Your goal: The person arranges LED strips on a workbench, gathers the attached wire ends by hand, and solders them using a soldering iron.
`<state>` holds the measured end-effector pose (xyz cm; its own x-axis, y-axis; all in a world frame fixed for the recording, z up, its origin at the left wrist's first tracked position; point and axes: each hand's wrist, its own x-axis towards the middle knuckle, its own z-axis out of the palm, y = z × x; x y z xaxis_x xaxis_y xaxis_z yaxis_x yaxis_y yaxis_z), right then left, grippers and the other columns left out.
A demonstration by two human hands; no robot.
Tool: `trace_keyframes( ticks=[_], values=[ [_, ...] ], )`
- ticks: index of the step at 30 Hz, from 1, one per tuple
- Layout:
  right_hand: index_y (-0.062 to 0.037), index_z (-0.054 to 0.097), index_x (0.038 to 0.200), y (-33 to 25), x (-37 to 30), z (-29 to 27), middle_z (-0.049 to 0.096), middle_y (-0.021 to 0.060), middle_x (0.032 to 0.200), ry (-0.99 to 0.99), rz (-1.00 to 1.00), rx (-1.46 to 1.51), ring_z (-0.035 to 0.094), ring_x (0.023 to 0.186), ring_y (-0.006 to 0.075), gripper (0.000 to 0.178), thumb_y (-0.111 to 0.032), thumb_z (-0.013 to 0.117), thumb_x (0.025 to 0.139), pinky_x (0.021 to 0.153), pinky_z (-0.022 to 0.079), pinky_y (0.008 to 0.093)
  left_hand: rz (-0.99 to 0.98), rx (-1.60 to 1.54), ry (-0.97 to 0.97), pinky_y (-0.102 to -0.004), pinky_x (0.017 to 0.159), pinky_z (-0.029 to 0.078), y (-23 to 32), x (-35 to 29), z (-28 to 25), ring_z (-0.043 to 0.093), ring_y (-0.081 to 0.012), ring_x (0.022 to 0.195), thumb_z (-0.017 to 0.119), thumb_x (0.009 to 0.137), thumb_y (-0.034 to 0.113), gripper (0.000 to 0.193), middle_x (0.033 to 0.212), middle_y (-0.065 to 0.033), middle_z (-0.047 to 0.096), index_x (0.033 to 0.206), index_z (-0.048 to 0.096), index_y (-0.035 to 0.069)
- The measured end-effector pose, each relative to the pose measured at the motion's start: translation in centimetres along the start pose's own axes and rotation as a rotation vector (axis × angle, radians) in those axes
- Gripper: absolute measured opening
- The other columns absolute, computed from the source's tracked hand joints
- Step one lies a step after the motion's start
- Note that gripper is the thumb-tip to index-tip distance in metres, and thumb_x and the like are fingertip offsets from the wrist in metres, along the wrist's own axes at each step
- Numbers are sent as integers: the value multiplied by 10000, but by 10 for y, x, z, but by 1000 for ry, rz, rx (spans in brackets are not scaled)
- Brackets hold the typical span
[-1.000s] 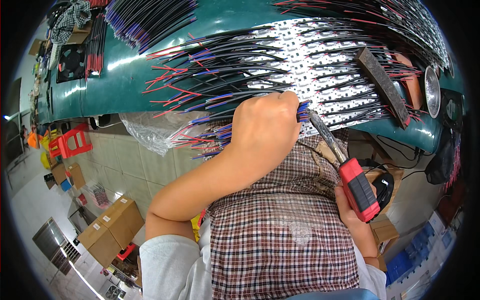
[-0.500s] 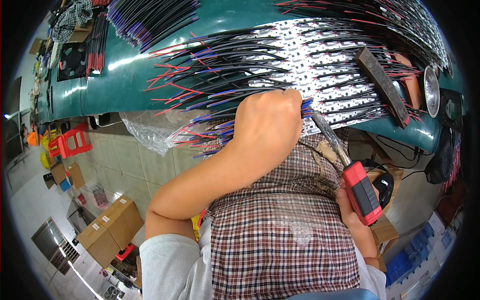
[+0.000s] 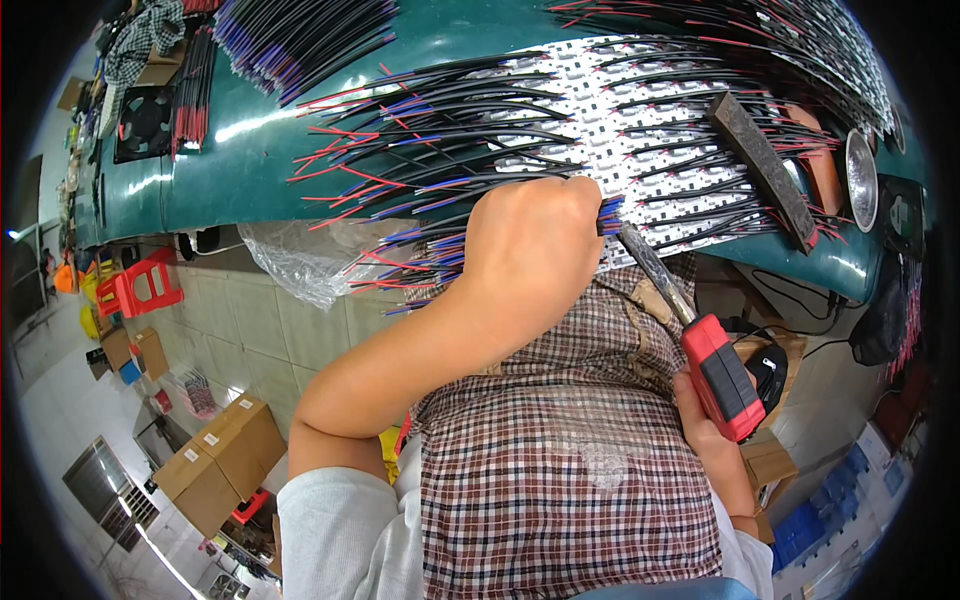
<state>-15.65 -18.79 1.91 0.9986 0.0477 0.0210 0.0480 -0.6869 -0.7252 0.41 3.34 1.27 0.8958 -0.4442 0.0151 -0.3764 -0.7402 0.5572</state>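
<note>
A white circuit board panel (image 3: 590, 75) lies on the green table, with rows of black cables (image 3: 450, 110) fanning out from both its sides and ending in red and blue wires. Over the panel's near part, my left hand (image 3: 535, 235) is closed on cables whose blue ends (image 3: 608, 215) poke out past the fingers; the fingertips are hidden under the fist. My right hand (image 3: 695, 405) grips the red and black handle of a soldering iron (image 3: 722, 375). Its dark tip points up and left, close beside those blue ends; whether they touch, I cannot tell.
A dark bar (image 3: 763, 170) rests across the right-hand cables. Beyond it stand a brown block (image 3: 822, 175) and a metal bowl (image 3: 861, 180). Bundled cables (image 3: 300, 40) lie at the far left of the table (image 3: 250, 180). A clear plastic bag (image 3: 305, 262) hangs at the near edge.
My left hand has shifted very slightly left, still closed on the cables. The soldering iron's handle has moved a little up and its tip slightly left.
</note>
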Motion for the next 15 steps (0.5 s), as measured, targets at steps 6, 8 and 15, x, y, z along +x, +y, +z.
trace_keyframes(
  ticks=[6, 8, 15],
  values=[
    [14, 684, 957, -2, 4, -3, 658, 142, 848, -68, 10, 14, 665, 679, 285, 270, -8, 757, 698, 616, 520, 340, 56, 85, 39, -420, 603, 511, 3, -6, 8, 643, -320, 656, 780, 682, 97, 246, 699, -129, 619, 746, 550, 35],
    [17, 682, 951, -2, 6, -1, 657, 139, 831, -31, -2, 32, 664, 674, 282, 261, -1, 750, 700, 615, 520, 336, 57, 94, 39, -417, 602, 511, 4, -7, 8, 643, -316, 655, 784, 677, 96, 251, 697, -126, 619, 749, 551, 38],
    [21, 678, 945, 2, 6, 4, 657, 142, 843, -10, -9, 92, 664, 675, 282, 261, 10, 748, 694, 616, 520, 330, 48, 102, 37, -417, 605, 515, 3, -5, 10, 647, -317, 656, 785, 673, 94, 250, 699, -129, 623, 755, 556, 38]
  ],
)
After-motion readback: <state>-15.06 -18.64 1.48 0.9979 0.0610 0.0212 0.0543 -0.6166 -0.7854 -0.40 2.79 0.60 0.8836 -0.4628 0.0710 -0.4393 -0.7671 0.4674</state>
